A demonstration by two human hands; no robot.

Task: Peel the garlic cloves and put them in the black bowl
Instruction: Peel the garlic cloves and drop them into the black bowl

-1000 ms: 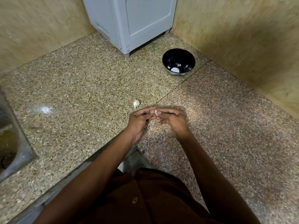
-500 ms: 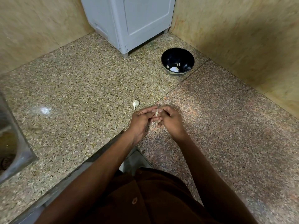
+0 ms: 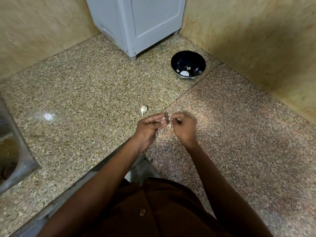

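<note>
both hands meet over the speckled stone counter (image 3: 85, 100), near its front edge. the left hand (image 3: 147, 129) lies palm inward with the fingers fairly straight, and its thumb and fingertips pinch a small garlic clove (image 3: 163, 118), of which only a pale tip shows. the right hand (image 3: 183, 127) is curled into a loose fist just beside it, its thumb and forefinger pinching a thin white scrap of skin (image 3: 169, 120) at the clove's end; whether that scrap is still joined to the clove i cannot tell. another pale bit (image 3: 169, 125) shows just below the fingers, too small to make out. a second garlic clove (image 3: 143, 109), still in its skin, lies on the counter just beyond the left hand, apart from it. the black bowl (image 3: 188, 56) stands well apart from the hands, farther back and a little to the right, near the corner where the two tan walls (image 3: 256, 40) meet. inside it lie a few white pieces (image 3: 184, 72), resting low on the near side. beside the bowl, to its left and deeper in the corner, stands a grey box-like appliance (image 3: 136, 23) on short feet. at the far left edge the rim of a metal sink (image 3: 20, 161) is set into the counter. a seam (image 3: 196, 86) runs across the stone from the bowl toward the hands. the person's brown shirt (image 3: 162, 211) with a button fills the bottom of the view.
</note>
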